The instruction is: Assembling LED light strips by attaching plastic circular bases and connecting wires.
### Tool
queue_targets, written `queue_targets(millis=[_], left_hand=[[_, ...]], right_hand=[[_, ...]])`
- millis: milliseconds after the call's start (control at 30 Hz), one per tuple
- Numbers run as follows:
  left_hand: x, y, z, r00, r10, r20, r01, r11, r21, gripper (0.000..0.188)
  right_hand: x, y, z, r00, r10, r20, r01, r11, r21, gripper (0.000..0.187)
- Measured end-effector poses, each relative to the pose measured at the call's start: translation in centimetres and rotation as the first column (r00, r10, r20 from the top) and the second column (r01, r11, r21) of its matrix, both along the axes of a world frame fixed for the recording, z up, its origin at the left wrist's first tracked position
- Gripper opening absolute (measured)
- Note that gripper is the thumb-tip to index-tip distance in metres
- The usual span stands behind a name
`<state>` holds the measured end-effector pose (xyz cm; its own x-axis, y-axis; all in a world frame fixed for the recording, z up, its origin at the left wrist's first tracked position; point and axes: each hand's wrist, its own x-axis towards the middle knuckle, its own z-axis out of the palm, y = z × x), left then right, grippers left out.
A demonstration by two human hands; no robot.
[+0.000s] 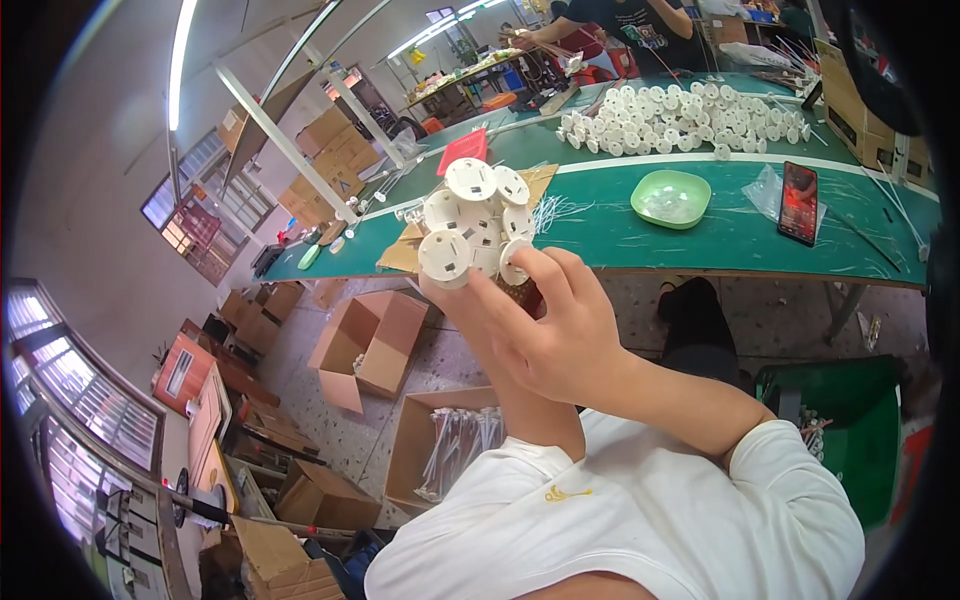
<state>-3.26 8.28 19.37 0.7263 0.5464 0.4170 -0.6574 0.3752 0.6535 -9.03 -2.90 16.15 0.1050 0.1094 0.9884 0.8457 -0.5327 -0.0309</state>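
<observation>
A bundle of several white round plastic discs on stems point(475, 222) is raised in front of me, above the near edge of the green table point(680, 245). My right hand point(555, 330) wraps over the stems from the front, fingers touching the lowest discs. My left hand point(447, 297) grips the same bundle from behind; most of it is hidden by the right hand, and only its forearm point(530, 410) shows below.
On the table lie a green bowl point(671, 197), a phone point(799, 202), a heap of white discs point(690, 120), a red card point(462, 150) and cardboard sheets. Open cartons point(368, 345) sit on the floor; one holds white sticks point(455, 445). Another person point(620, 25) works at the far side.
</observation>
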Motion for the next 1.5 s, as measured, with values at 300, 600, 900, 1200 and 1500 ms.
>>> queue_targets(millis=[300,600,900,1200,1500], left_hand=[[0.1,0.4,-0.9,0.998,-0.013,0.058,0.010,0.999,0.048,0.034],[0.1,0.2,-1.4,0.991,-0.031,0.131,0.021,0.996,0.081,0.036],[1.3,0.1,-2.6,0.979,-0.061,0.195,0.038,0.992,0.121,0.038],[2.2,1.1,-1.3,0.928,-0.348,0.134,0.372,0.836,-0.402,0.045],[0.7,0.3,-1.3,0.910,-0.343,0.234,0.368,0.927,-0.070,0.048]], right_hand=[[0.0,1.5,-1.1,0.994,-0.104,-0.016,0.104,0.995,0.011,0.051],[0.2,1.2,-1.1,0.996,-0.095,0.000,0.095,0.996,0.001,0.052],[2.0,-2.9,-0.1,0.951,0.295,-0.093,-0.287,0.954,0.093,0.049],[3.1,-4.5,1.6,0.972,0.219,-0.089,-0.222,0.975,-0.021,0.050],[3.0,-4.1,1.5,0.987,0.143,-0.075,-0.147,0.988,-0.041,0.050]])
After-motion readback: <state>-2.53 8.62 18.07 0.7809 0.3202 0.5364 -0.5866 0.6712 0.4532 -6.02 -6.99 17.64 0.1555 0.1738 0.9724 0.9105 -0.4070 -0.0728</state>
